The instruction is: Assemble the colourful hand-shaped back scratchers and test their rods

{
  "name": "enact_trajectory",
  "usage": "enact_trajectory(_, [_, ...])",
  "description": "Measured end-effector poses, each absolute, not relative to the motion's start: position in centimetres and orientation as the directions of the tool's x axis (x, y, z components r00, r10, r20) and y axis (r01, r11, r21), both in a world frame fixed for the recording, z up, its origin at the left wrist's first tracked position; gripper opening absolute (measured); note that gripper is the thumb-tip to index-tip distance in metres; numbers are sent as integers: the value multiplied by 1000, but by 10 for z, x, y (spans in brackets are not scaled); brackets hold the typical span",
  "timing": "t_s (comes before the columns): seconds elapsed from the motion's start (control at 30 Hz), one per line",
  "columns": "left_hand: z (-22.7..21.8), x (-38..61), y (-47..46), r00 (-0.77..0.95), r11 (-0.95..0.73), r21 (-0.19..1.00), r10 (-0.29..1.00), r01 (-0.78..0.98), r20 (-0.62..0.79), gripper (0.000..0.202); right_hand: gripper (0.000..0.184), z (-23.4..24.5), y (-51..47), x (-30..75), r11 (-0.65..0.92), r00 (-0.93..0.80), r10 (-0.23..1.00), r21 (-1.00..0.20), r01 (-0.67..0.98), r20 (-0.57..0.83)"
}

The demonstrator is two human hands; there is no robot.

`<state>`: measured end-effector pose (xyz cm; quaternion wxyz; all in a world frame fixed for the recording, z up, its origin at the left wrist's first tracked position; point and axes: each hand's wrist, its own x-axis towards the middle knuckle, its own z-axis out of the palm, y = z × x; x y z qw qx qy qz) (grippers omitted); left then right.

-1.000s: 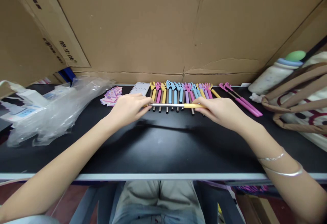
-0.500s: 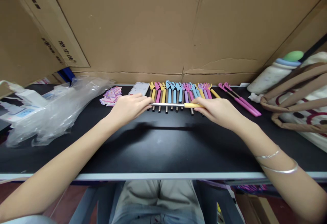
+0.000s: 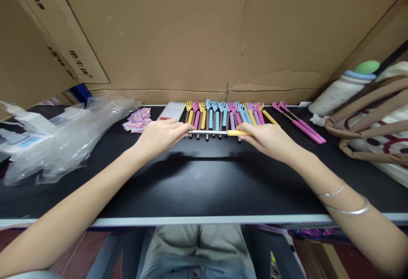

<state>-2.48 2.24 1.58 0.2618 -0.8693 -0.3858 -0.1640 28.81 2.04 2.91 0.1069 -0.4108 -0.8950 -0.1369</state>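
Note:
A telescopic back scratcher (image 3: pixel 210 133) with a steel rod and a yellow handle is held level above the black table. The fingers of my left hand (image 3: pixel 159 138) are closed on the rod's left end and hide what is there. Closed around the yellow handle at the other end is my right hand (image 3: pixel 270 139). Just behind the rod lies a row of back scratchers (image 3: pixel 217 119) with yellow, pink, blue and purple claw heads pointing to the back. Two extended pink back scratchers (image 3: pixel 307 131) lie slanted to the right of my right hand.
A phone (image 3: pixel 172 110) showing a timer and a pile of small pink-purple printed slips (image 3: pixel 137 119) lie left of the row. Clear plastic bags (image 3: pixel 70 143) partly cover a white power strip (image 3: pixel 27 141). A white bottle (image 3: pixel 342 90) and a brown-strapped bag (image 3: pixel 369 132) stand right. Cardboard (image 3: pixel 178 32) walls the back.
Both hands keep their grip on the back scratcher, which sits marginally lower and further left in the picture. The whole view has shifted slightly.

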Motion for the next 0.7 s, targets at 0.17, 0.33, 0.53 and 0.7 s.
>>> enact_trajectory(0.17, [14,-23,22,653,-576,-321,585,752,481,28,32,29,20,288,647,-650,703,118,753,289])
enact_trajectory(0.33, [14,-22,21,673,-603,-321,554,731,491,28,31,28,20,286,668,-662,702,81,740,262])
enact_trajectory(0.53, [12,-21,19,665,-618,-287,558,732,496,27,33,26,20,285,667,-669,697,109,737,259])
enact_trajectory(0.7, [10,-20,18,671,-647,-249,560,721,487,26,33,24,20,284,664,-667,696,116,739,266])
